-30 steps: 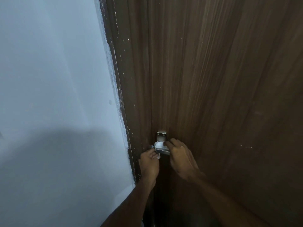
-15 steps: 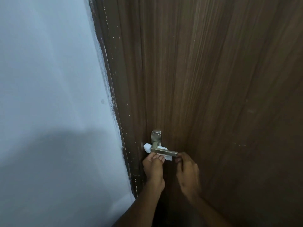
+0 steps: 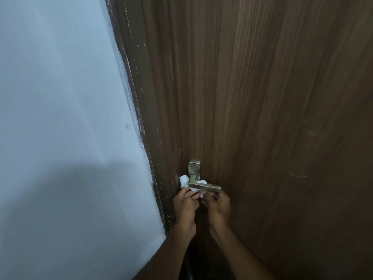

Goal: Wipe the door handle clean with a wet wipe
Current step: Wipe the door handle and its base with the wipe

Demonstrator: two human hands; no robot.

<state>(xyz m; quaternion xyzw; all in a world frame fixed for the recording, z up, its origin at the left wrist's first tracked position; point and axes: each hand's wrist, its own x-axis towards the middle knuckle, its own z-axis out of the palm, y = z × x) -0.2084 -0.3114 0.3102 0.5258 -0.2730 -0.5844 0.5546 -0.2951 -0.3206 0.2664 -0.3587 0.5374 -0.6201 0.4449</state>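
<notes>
A brushed-metal lever door handle [image 3: 204, 187] with a square back plate [image 3: 194, 167] sits on a dark brown wooden door [image 3: 252, 98]. A white wet wipe [image 3: 184, 180] is tucked behind and under the lever, showing on both sides of its neck. My left hand [image 3: 184, 203] pinches the wipe's lower edge just below the lever. My right hand [image 3: 217, 203] is beside it, fingertips on the same wipe under the lever's free end.
A pale blue-grey wall [image 3: 60, 118] fills the left side, meeting the door frame [image 3: 141, 118], which is flecked with white paint. My shadow falls on the lower wall.
One second ago both hands covered the lever with the wipe. They have dropped below it, baring the lever. My right hand has since moved left onto the wipe beside my left.
</notes>
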